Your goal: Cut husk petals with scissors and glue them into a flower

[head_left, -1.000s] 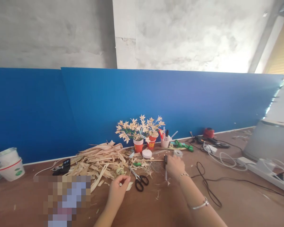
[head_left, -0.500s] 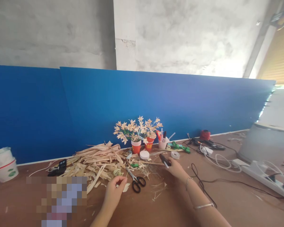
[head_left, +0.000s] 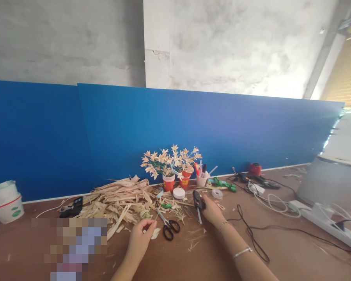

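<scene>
My right hand (head_left: 210,209) is closed around a black hot glue gun (head_left: 198,200), with a pale glue stick (head_left: 199,216) jutting from it toward me. My left hand (head_left: 142,232) pinches a thin pale strip (head_left: 156,217) between thumb and fingertips. Black-handled scissors (head_left: 170,227) lie on the table between the two hands. Beyond my left hand spreads a heap of dry husk strips (head_left: 125,191), with a small pale-green bundle (head_left: 145,214) at its near edge. Husk flowers (head_left: 163,160) stand in red paper cups (head_left: 168,182) at the back.
A white tape roll (head_left: 179,193) and a clear tape roll (head_left: 217,193) lie near the cups. A cup of tools (head_left: 201,178) stands beside them. Cables (head_left: 251,238) and a white power strip (head_left: 324,224) cover the right. White tubs (head_left: 6,208) stand far left; a blue panel (head_left: 193,125) closes the back.
My right hand has shifted slightly left and turned the glue gun, so its stick now points more toward me. The left hand keeps its pinch in nearly the same place.
</scene>
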The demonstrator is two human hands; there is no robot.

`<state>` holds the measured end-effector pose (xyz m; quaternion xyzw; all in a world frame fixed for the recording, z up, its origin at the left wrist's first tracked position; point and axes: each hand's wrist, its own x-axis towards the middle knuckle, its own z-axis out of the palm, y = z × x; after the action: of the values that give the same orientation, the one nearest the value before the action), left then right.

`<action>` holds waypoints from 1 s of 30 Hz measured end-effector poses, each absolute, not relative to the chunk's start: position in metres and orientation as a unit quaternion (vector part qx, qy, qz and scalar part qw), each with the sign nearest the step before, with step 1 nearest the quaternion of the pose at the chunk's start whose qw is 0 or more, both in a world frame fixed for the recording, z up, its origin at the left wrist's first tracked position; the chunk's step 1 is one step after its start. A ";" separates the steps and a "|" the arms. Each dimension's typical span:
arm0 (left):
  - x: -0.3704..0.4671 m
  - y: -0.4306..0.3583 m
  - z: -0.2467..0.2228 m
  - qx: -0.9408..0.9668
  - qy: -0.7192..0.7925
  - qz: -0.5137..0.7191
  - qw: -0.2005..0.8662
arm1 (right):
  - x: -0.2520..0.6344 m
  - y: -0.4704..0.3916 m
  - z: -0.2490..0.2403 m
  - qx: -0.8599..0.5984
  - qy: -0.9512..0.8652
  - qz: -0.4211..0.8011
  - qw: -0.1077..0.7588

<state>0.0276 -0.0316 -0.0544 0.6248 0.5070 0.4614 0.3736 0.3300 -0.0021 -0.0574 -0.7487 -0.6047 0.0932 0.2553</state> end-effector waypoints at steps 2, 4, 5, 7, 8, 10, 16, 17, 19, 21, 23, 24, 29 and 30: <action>0.027 -0.031 -0.055 0.624 0.506 0.464 0.374 | 0.336 -0.002 -0.058 -0.753 -0.603 0.093 0.245; 0.027 -0.031 -0.055 0.625 0.505 0.466 0.372 | 0.345 -0.004 -0.058 -0.759 -0.598 0.090 0.241; 0.027 -0.031 -0.055 0.626 0.503 0.467 0.370 | 0.349 -0.005 -0.057 -0.761 -0.596 0.088 0.242; 0.027 -0.030 -0.057 0.628 0.500 0.471 0.367 | 0.356 -0.009 -0.055 -0.762 -0.593 0.080 0.249; 0.027 -0.029 -0.057 0.629 0.499 0.472 0.364 | 0.356 -0.011 -0.053 -0.761 -0.593 0.075 0.252; 0.027 -0.028 -0.058 0.626 0.502 0.475 0.362 | 0.350 -0.014 -0.049 -0.746 -0.601 0.069 0.279; 0.028 -0.026 -0.059 0.594 0.502 0.488 0.396 | 0.275 -0.022 -0.035 -0.566 -0.669 0.169 0.451; 0.028 -0.025 -0.060 0.587 0.505 0.491 0.399 | 0.261 -0.024 -0.034 -0.534 -0.687 0.191 0.455; 0.028 -0.024 -0.062 0.575 0.510 0.496 0.405 | 0.235 -0.029 -0.034 -0.486 -0.717 0.212 0.452; 0.028 -0.023 -0.065 0.565 0.513 0.501 0.407 | 0.218 -0.035 -0.036 -0.457 -0.736 0.241 0.436; 0.027 -0.021 -0.068 0.565 0.515 0.503 0.403 | 0.209 -0.039 -0.040 -0.450 -0.737 0.248 0.440; 0.028 -0.020 -0.069 0.567 0.517 0.502 0.398 | 0.206 -0.041 -0.042 -0.447 -0.740 0.243 0.439; 0.028 -0.022 -0.067 0.572 0.530 0.499 0.378 | 0.205 -0.045 -0.049 -0.465 -0.751 0.206 0.421; 0.028 -0.022 -0.067 0.573 0.532 0.498 0.376 | 0.205 -0.045 -0.050 -0.468 -0.751 0.201 0.421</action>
<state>0.0284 -0.0223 -0.0667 0.5727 0.5317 0.4977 0.3763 0.2053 -0.0452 -0.0497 -0.4680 -0.7507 0.2014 0.4205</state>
